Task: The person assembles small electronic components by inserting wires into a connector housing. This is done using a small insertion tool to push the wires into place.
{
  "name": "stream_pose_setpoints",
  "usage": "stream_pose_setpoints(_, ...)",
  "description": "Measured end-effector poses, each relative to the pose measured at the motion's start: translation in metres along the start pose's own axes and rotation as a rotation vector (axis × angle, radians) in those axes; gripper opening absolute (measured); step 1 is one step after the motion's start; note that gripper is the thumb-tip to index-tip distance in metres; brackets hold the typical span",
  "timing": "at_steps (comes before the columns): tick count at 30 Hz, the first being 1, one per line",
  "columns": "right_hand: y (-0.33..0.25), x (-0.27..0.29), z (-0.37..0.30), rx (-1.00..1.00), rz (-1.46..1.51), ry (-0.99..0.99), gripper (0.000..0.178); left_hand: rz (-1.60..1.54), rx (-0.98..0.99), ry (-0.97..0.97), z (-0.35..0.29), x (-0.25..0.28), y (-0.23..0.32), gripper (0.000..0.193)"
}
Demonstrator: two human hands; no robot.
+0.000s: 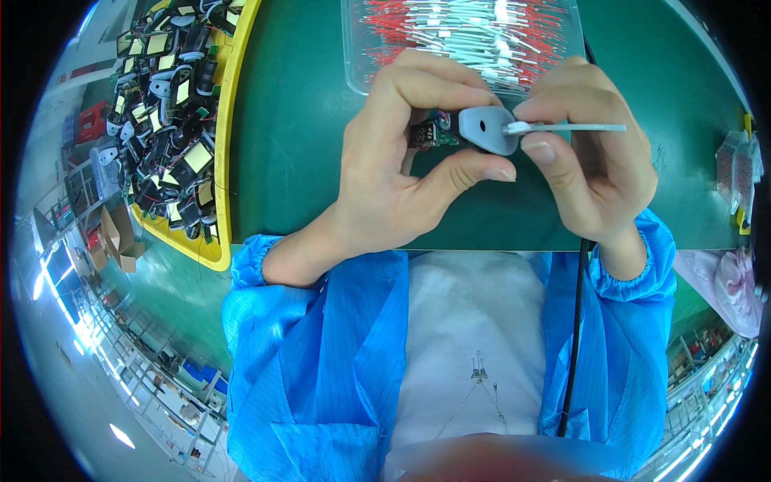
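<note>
Holding: the left hand (385, 161) pinched a grey plastic housing (487, 129) between thumb below and curled fingers above, over the green table (297, 120).
Board: a small circuit board (432, 133) stuck out of the housing's left end, against the left palm.
Right hand (586, 161): thumb and forefinger closed on a white sleeved wire (570, 128), its tip at the housing's right edge.
Behind: a clear tray (353, 48) of red and white wires.
Left side: a yellow bin (229, 112) of similar parts.
Foreground: a black cable (577, 321) crossed the blue sleeve.
</note>
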State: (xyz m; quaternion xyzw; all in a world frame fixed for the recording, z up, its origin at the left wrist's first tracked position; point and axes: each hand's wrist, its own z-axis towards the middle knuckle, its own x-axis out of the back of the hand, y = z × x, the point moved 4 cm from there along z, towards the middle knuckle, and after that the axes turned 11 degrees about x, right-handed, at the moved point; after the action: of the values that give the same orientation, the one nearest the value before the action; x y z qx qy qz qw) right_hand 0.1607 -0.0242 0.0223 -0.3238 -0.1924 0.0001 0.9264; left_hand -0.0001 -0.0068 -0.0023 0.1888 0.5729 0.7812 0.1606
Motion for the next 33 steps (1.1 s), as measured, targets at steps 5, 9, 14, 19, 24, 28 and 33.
stream_pose_setpoints(5,-0.002,-0.005,0.000,-0.055,-0.056,0.019,0.015,0.160,-0.101,0.019,-0.001,0.001,0.000,0.048)
stream_pose_setpoints(9,-0.005,-0.009,0.000,0.097,-0.127,0.037,0.014,0.185,-0.126,0.033,-0.001,-0.001,0.001,0.050)
stream_pose_setpoints(14,-0.007,-0.008,0.002,-0.145,-0.051,0.043,0.011,0.111,-0.043,0.016,-0.001,-0.002,0.001,0.057)
stream_pose_setpoints(19,0.010,0.018,0.006,-0.275,0.012,0.256,0.012,0.354,-0.213,0.268,0.006,0.039,0.004,0.079)
stream_pose_setpoints(24,0.068,0.092,0.032,-0.441,0.149,0.439,0.020,0.659,-0.118,0.783,0.013,0.118,0.017,0.018)
stream_pose_setpoints(28,0.163,0.116,0.055,-0.644,0.443,0.620,0.023,1.370,0.182,0.810,-0.010,0.170,-0.006,0.022)
stream_pose_setpoints(33,0.305,0.150,0.049,-0.989,1.151,0.600,0.012,1.580,0.448,0.795,-0.005,0.174,-0.015,0.034)
